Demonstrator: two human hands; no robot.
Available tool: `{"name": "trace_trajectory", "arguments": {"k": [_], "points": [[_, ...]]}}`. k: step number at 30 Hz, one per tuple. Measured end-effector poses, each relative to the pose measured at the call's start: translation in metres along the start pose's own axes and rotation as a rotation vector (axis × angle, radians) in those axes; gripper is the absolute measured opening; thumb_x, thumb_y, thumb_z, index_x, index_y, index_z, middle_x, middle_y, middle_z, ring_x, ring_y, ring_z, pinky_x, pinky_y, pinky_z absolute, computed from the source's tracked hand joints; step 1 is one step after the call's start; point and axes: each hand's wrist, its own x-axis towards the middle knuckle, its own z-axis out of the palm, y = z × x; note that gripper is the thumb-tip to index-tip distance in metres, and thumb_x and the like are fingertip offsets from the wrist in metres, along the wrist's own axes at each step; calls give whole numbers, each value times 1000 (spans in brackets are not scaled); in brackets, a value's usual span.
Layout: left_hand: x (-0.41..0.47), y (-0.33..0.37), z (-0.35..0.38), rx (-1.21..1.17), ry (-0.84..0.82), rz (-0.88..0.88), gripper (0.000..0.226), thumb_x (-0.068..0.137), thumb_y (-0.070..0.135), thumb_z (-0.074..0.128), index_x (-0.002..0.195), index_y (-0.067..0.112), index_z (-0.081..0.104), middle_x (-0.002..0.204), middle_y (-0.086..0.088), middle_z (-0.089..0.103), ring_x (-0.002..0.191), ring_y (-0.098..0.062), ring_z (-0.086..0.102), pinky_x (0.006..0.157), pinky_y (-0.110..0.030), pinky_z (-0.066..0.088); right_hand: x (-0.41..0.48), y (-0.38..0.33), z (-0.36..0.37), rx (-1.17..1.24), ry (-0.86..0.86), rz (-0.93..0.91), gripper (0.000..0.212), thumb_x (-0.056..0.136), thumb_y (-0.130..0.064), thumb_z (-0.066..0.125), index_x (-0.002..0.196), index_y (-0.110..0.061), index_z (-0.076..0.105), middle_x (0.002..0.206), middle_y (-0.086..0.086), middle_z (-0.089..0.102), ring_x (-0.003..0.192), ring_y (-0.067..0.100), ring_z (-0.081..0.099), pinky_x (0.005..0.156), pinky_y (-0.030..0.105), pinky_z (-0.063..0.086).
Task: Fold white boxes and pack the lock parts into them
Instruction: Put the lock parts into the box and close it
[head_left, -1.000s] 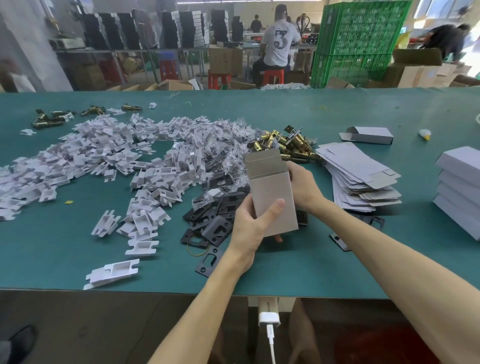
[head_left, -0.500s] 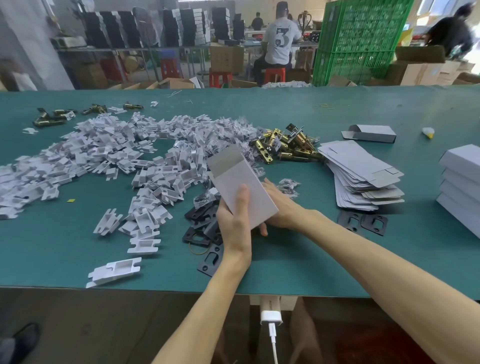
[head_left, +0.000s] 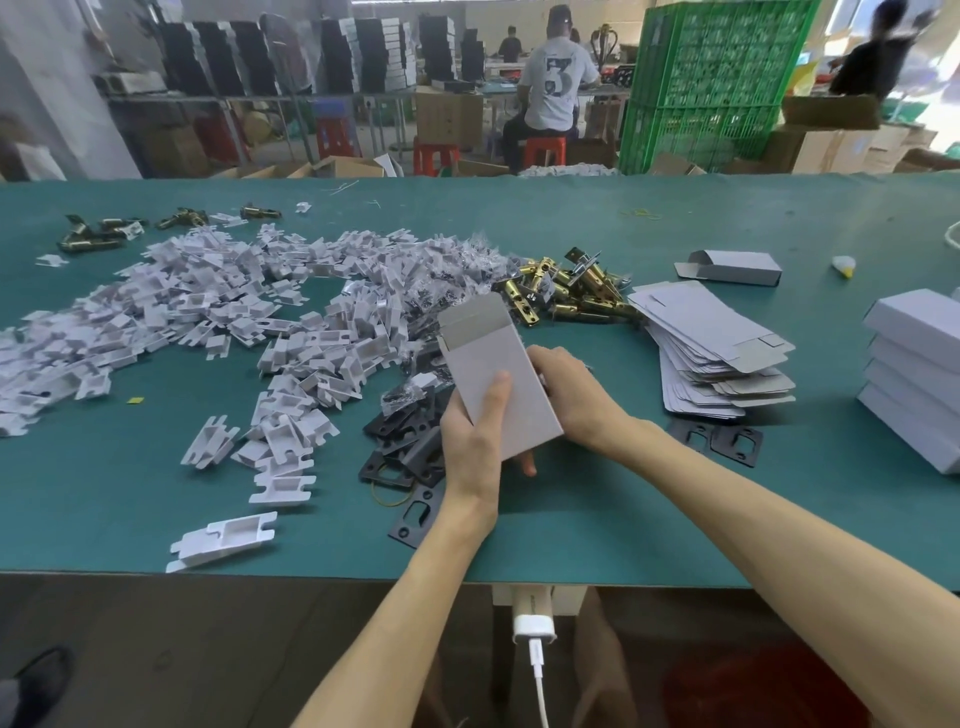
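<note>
A folded white box (head_left: 498, 369) with its top flap open is tilted leftward above the table's middle. My left hand (head_left: 470, 441) grips its lower end, thumb across the front face. My right hand (head_left: 571, 395) holds its right side, fingers curled behind it. Under the hands lies a heap of black strike plates (head_left: 405, 447). Brass latch bolts (head_left: 566, 291) are piled just beyond the box. A stack of flat white box blanks (head_left: 711, 353) lies to the right. White plastic inserts (head_left: 218, 322) spread across the left of the green table (head_left: 597, 519).
Finished white boxes (head_left: 914, 374) are stacked at the right edge. One folded box (head_left: 732, 267) lies at the back right. Two black plates (head_left: 717, 441) lie near my right forearm. Bagged screws (head_left: 410, 389) sit among the inserts. People work beyond the table.
The box has tilted from upright to leaning left and lowered a little. My right hand shifted from beneath the box to its right side. My left hand keeps its grip.
</note>
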Motion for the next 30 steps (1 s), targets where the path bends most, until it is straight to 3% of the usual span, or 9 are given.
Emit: {"name": "trace_trajectory", "arguments": {"k": [4,7,10,13,15,19,23,27,30], "points": [[-2,2,0,12,-19,-24,41,89,43,69,116,13,66,80,0,71,68,-20,70,38,-29,47,-5,1,-7,26,138,101,25,93,-20,69,117,-21,63,93,-3,62,86,13,52,71,26,38],[-3,2,0,46,-81,-25,41,89,43,70,120,16,64,85,3,74,74,-20,73,40,-31,50,-7,-2,-19,194,236,211,16,89,-17,74,104,-22,70,77,-16,65,67,-4,59,61,10,42],[-4,3,0,57,-137,-20,42,89,39,74,123,17,63,97,-3,75,83,-24,75,44,-34,54,-9,-8,-33,542,300,347,12,87,-15,77,99,-15,75,80,-3,75,68,4,68,61,19,51],[-4,2,0,75,-163,-23,42,87,37,77,123,19,64,101,-3,76,89,-24,76,47,-35,57,-12,-14,-52,900,304,375,38,84,-12,82,119,-5,69,99,7,78,86,17,74,73,26,58],[-4,1,-1,95,-172,-25,42,87,33,79,123,19,64,104,-2,76,92,-23,76,51,-37,59,-16,-16,-62,882,323,327,38,82,-6,81,119,-4,69,97,6,79,86,18,75,74,25,59],[-3,-1,0,140,-173,-11,37,88,25,82,120,15,66,106,-2,76,96,-23,75,62,-38,63,-23,-21,-72,659,437,247,15,91,-15,75,103,-6,74,77,-2,74,66,13,67,54,22,47],[-3,1,-1,183,-217,47,33,89,24,82,118,15,70,111,-6,76,105,-22,72,79,-28,60,-30,-38,-87,579,510,185,3,93,-20,73,94,-20,76,91,-1,76,77,8,66,68,25,49],[-5,3,-1,184,-259,45,30,86,26,83,113,17,74,109,-3,77,101,-16,72,79,-25,57,-36,-62,-104,481,529,65,14,94,-12,71,104,-2,71,92,9,75,75,13,67,66,31,54],[-5,3,0,192,-269,27,29,88,22,82,115,16,74,107,-1,78,99,-13,72,78,-22,57,-37,-86,-105,353,426,-23,25,90,-11,76,112,-8,64,95,5,75,83,19,73,67,28,55]]}}
